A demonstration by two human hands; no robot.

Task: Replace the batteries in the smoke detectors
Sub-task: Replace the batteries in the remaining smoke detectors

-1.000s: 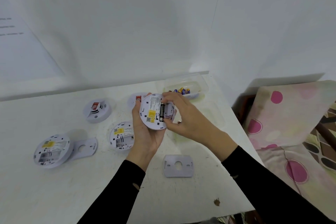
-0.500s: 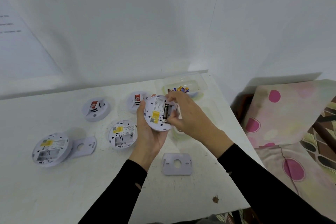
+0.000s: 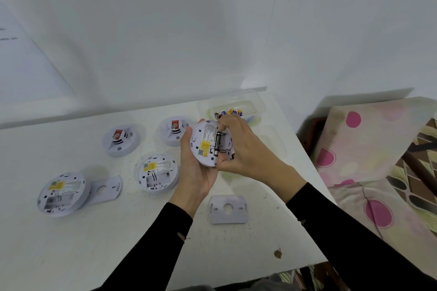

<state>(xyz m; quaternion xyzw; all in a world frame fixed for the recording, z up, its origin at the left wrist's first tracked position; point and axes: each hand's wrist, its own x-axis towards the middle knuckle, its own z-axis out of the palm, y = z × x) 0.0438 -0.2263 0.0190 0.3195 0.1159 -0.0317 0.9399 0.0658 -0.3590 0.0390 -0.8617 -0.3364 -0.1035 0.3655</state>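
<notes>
My left hand (image 3: 196,172) grips a round white smoke detector (image 3: 204,142) above the table, its back towards me, with a yellow label and an open battery bay. A dark battery (image 3: 217,144) sits upright in that bay. My right hand (image 3: 246,151) curls over the detector's right side, fingers and thumb pinching at the battery bay; whether it holds a second battery is hidden. Two detectors lie back-up with empty bays, one in the middle (image 3: 158,172) and one at the left (image 3: 62,194). Two more detectors (image 3: 120,140) (image 3: 175,130) lie face-up behind.
A clear plastic tub (image 3: 250,104) with several batteries stands at the table's back right corner. Two white mounting plates lie on the white table (image 3: 118,243), one near the front (image 3: 227,208), one beside the left detector (image 3: 105,189). A spotted cushion (image 3: 369,149) lies beyond the table's right edge.
Both hands and the held detector have shifted slightly; my right fingers have moved over the battery bay, where the dark battery now sits.
</notes>
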